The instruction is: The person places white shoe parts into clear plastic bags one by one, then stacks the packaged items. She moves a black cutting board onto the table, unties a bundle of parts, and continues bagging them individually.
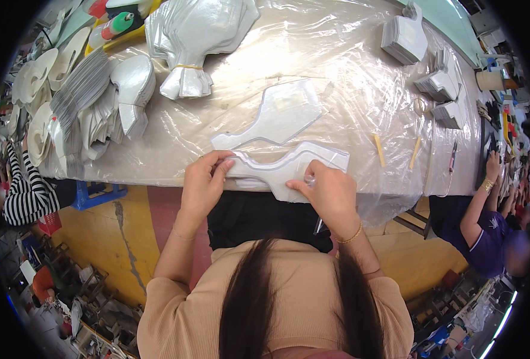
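At the table's near edge lies a small stack of white, grey-edged cut pieces (277,172), each with a narrow end and a broad end. My left hand (207,182) pinches the narrow end between thumb and fingers. Over the broad end, my right hand (330,190) is closed, thumb and fingers on the top piece; a small clear object shows by its fingertips, too unclear to name. Just beyond the stack, a single white cut piece (286,113) of similar outline lies flat, with a pale rectangular patch on it.
Clear plastic sheeting (348,78) covers the table. Banded stacks of white pieces (196,36) and curved pieces (85,96) stand at far left, beside a green-capped bottle (114,27). More stacks (405,39) stand right, near two yellow strips (379,151) and a slim pen-like tool (453,157). A co-worker (486,221) sits right.
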A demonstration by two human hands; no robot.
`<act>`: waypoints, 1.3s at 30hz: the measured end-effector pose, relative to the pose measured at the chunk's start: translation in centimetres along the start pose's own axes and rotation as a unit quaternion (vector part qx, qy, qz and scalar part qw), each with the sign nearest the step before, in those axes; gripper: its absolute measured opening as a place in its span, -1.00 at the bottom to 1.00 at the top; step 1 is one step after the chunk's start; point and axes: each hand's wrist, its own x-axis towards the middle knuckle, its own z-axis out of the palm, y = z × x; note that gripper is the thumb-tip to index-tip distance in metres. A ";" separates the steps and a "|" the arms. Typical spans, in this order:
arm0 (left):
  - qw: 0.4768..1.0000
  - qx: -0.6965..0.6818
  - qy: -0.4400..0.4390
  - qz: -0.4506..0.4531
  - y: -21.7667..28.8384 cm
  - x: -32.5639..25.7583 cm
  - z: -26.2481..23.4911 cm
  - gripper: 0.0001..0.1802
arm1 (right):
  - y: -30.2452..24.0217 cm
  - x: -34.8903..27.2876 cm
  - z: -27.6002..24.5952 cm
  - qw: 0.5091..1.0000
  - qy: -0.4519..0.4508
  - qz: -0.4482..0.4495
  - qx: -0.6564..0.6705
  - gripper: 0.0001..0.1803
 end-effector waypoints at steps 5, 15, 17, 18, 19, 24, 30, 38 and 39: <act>0.999 -0.035 0.010 0.007 -0.4 -0.1 0.2 -0.80 | -0.5 -0.7 -1.1 0.996 -0.043 -0.035 0.073 -0.69; 0.963 0.188 0.087 0.174 0.6 -0.3 1.2 -0.72 | 0.0 0.6 -0.9 0.997 -0.016 -0.010 0.073 -0.80; 0.936 0.215 0.100 0.258 0.8 -1.3 2.3 -0.61 | -0.1 0.9 -0.5 0.998 -0.011 -0.013 0.065 -0.80; 0.936 0.188 0.078 0.288 0.8 -1.8 3.2 -0.53 | -0.2 1.0 -0.3 0.998 -0.006 -0.014 0.063 -0.81; 0.933 0.168 0.017 0.316 0.9 -2.4 4.6 -0.43 | -0.1 1.0 -0.3 0.998 0.004 -0.029 0.064 -0.81; 0.881 0.284 -0.142 0.352 -0.5 -3.3 8.2 -0.08 | 2.3 0.7 -0.8 0.981 0.002 -0.081 0.175 -0.88; 0.828 0.396 -0.147 0.369 -1.1 -3.2 8.1 -0.05 | 7.4 -2.2 -3.9 0.796 -0.061 0.097 0.595 -0.84; 0.832 0.387 -0.171 0.358 0.2 -3.1 7.8 -0.04 | 12.0 -4.9 -6.9 0.799 0.141 0.104 0.575 -0.78; 0.830 0.395 -0.181 0.351 0.4 -3.1 7.7 -0.04 | 12.7 -4.8 -7.4 0.788 0.178 0.089 0.583 -0.78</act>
